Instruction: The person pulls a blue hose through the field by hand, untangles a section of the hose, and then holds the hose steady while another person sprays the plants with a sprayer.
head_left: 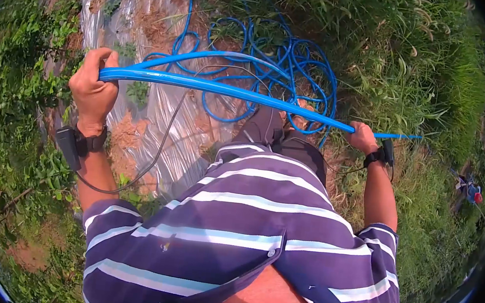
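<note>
A blue hose (pixel 219 87) stretches across in front of my body, held up between both hands. My left hand (pixel 94 84) is closed around it at the left, where the hose doubles back on itself and a second strand arcs to the right. At the right, my right hand (pixel 363 137) grips the same hose, and a short length sticks out past the fist. Both wrists carry dark straps with small black devices. Below the held part, more of the hose lies in loose, tangled loops on the ground near my feet.
Silvery plastic sheeting (pixel 165 125) covers the soil at the centre left. Leafy plants (pixel 17 98) grow on the left, and tall grass (pixel 403 80) on the right. A thin dark cable (pixel 163 143) runs from my left wrist device. A small red object (pixel 477 197) lies far right.
</note>
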{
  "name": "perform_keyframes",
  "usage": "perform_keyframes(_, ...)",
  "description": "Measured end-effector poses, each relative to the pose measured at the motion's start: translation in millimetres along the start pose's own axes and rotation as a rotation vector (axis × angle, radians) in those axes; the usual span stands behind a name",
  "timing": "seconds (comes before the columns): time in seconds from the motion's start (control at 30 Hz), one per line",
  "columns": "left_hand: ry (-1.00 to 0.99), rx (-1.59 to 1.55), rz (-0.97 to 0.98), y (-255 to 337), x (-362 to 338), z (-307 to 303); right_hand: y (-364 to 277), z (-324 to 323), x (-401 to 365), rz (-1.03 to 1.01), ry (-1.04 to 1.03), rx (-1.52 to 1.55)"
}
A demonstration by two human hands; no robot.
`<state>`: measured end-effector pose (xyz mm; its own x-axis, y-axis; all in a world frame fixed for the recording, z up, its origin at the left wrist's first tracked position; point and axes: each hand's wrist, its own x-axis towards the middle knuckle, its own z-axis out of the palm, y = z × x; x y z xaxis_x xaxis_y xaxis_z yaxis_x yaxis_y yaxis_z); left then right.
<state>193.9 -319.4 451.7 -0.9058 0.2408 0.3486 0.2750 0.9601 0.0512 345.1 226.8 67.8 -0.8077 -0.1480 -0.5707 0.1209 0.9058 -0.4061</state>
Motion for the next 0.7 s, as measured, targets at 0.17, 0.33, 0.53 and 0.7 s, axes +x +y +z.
perform_keyframes(0.17,0.04,0.087,-0.195,-40,-28,-3,-17,-35,-23,0.124,-0.092,0.135)
perform_keyframes(0.33,-0.098,0.028,-0.426,-96,-73,26,-94,-56,-53,0.116,-0.198,0.181)
perform_keyframes(0.53,-0.37,-0.122,-0.53,-97,-136,70,-137,-41,-86,0.094,-0.186,0.313)
perform_keyframes(0.7,-0.376,-0.233,-0.451,-139,-188,102,-131,-36,-100,0.175,-0.091,0.199)
